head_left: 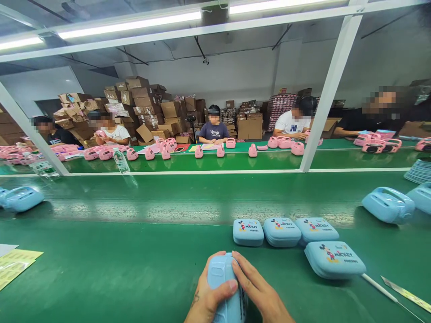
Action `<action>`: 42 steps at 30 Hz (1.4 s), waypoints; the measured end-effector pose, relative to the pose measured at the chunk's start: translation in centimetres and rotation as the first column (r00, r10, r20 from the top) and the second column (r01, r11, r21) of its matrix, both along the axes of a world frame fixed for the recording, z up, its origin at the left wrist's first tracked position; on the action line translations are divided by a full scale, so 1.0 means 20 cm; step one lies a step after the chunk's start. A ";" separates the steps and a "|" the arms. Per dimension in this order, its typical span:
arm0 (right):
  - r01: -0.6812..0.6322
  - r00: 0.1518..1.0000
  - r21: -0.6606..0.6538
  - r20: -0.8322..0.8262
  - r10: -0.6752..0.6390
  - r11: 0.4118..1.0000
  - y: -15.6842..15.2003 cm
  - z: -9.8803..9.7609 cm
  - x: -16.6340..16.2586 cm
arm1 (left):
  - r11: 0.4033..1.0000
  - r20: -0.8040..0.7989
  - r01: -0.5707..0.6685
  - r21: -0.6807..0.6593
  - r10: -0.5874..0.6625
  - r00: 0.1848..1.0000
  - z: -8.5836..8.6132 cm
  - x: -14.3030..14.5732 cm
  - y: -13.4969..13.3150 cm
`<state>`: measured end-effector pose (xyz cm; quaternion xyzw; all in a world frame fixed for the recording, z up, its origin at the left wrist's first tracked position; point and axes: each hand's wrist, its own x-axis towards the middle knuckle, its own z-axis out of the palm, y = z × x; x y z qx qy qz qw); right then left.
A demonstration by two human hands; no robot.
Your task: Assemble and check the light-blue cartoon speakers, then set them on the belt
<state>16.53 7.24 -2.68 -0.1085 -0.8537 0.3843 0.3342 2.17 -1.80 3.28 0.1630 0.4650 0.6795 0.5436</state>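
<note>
In the lower middle of the head view I hold a light blue plastic case [220, 273] upright on its edge, close to me. My left hand [205, 294] wraps round its left side, the thumb lying across the top. Against its right side, which has dark markings, press the fingers of my right hand [257, 287]. The case's underside is hidden. Beyond my right hand, several light blue boxes with a Mickey print [335, 260] lie flat on the green work surface [111, 278].
A thin white-handled tool [380, 287] and a flat blade-like strip [407, 294] lie at lower right. Blue handled cases [389, 206] stand at both sides. Yellow sheets [16, 267] are at left. Across a white frame [323, 98], several people sit by pink cases [298, 148].
</note>
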 end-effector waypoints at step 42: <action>-0.022 0.999 -0.728 -0.033 -0.004 0.685 0.17 0.06 -0.01 | 0.955 -0.518 0.296 0.014 -0.246 0.819 -0.16 -0.22 0.08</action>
